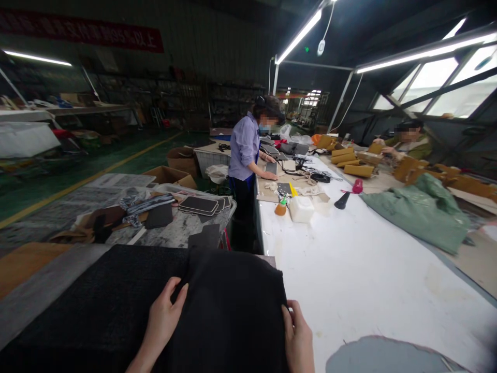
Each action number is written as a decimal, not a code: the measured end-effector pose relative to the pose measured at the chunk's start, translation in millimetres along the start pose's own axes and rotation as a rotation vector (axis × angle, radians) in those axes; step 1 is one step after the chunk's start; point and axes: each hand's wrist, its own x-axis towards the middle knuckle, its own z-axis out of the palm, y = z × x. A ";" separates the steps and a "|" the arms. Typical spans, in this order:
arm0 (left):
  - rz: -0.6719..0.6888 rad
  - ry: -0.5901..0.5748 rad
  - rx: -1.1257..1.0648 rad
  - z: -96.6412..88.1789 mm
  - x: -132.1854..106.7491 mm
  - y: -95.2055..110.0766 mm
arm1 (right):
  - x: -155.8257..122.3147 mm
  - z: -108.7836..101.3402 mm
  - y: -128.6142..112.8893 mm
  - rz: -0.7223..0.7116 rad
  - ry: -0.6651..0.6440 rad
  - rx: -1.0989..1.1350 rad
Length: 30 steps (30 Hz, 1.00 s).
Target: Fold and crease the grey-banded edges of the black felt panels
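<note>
A large piece of black fabric [233,305] is stretched between my two hands, just in front of me. My left hand [165,313] pinches its left edge between thumb and fingers. The right edge is gripped by my right hand [298,334], with the fingertips partly hidden behind the cloth. Beneath and to the left lies a wide black sheet [97,295] on the near surface. At the lower right, a grey cut piece [388,356] with a curved edge rests on the white table [349,280].
A co-worker [244,145] in a lilac shirt stands beyond, handling a dark panel. Another person [411,142] sits at the far right. Left of the table is a surface with dark panels [200,204] and scraps. A glue bottle [280,207], white container [302,209] and green cloth [423,212] lie ahead.
</note>
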 end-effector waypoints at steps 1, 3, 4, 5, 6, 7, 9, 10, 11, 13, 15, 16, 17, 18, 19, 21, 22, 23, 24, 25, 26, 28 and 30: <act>-0.011 -0.003 0.001 0.8 5.0 1.0 | 3.9 0.9 -1.4 0.001 0.000 -0.003; -0.032 -0.023 0.014 6.7 14.7 0.4 | 13.7 6.2 1.3 -0.005 -0.003 -0.012; -0.039 -0.038 0.022 11.2 18.6 -1.1 | 18.7 9.9 5.0 -0.007 -0.002 -0.022; -0.044 -0.054 0.029 16.0 21.4 -3.1 | 23.3 13.8 9.5 -0.006 0.002 -0.036; -0.049 -0.068 0.036 20.8 23.3 -5.4 | 27.1 17.3 14.2 0.001 0.008 -0.052; -0.056 -0.082 0.044 24.9 24.1 -7.9 | 30.0 20.2 18.5 0.012 0.013 -0.068; -0.074 -0.102 0.058 30.6 24.1 -12.2 | 33.1 23.3 24.7 0.030 0.015 -0.094; -0.083 -0.107 0.063 32.1 23.9 -13.9 | 33.6 23.6 26.2 0.035 0.014 -0.103; -0.092 -0.111 0.066 32.6 23.8 -15.1 | 33.7 23.1 26.7 0.036 0.010 -0.108; -0.110 -0.113 0.068 32.1 25.0 -16.6 | 33.5 21.5 26.1 0.033 0.004 -0.106; -0.129 -0.110 0.065 30.5 27.8 -16.8 | 33.1 20.0 24.9 0.034 0.005 -0.098; -0.136 -0.111 0.061 29.6 29.5 -16.5 | 32.9 19.5 24.6 0.039 0.004 -0.093; -0.141 -0.114 0.056 28.9 31.1 -16.1 | 32.7 19.2 24.6 0.048 0.001 -0.091; -0.144 -0.119 0.051 28.3 32.5 -15.4 | 32.5 19.0 24.8 0.059 -0.003 -0.092; -0.148 -0.124 0.047 27.8 33.6 -14.6 | 32.4 18.9 25.2 0.072 -0.011 -0.092; -0.157 -0.132 0.040 27.2 34.7 -12.6 | 32.6 18.6 26.1 0.103 -0.027 -0.098; -0.162 -0.133 0.037 26.9 34.8 -11.4 | 32.9 18.3 26.6 0.116 -0.033 -0.101; -0.167 -0.135 0.034 26.7 34.7 -10.3 | 33.3 18.0 27.1 0.128 -0.040 -0.105; -0.171 -0.136 0.030 26.4 34.5 -9.1 | 33.8 17.7 27.6 0.138 -0.050 -0.110; -0.173 -0.137 0.025 26.1 34.3 -8.0 | 34.3 17.3 28.2 0.149 -0.060 -0.122; -0.173 -0.138 0.019 25.8 34.1 -7.1 | 35.0 17.0 28.9 0.161 -0.069 -0.139; -0.171 -0.139 0.006 25.4 34.0 -5.8 | 36.6 16.5 30.3 0.188 -0.088 -0.169; -0.172 -0.138 -0.002 25.4 34.0 -5.3 | 38.3 16.0 31.5 0.209 -0.104 -0.183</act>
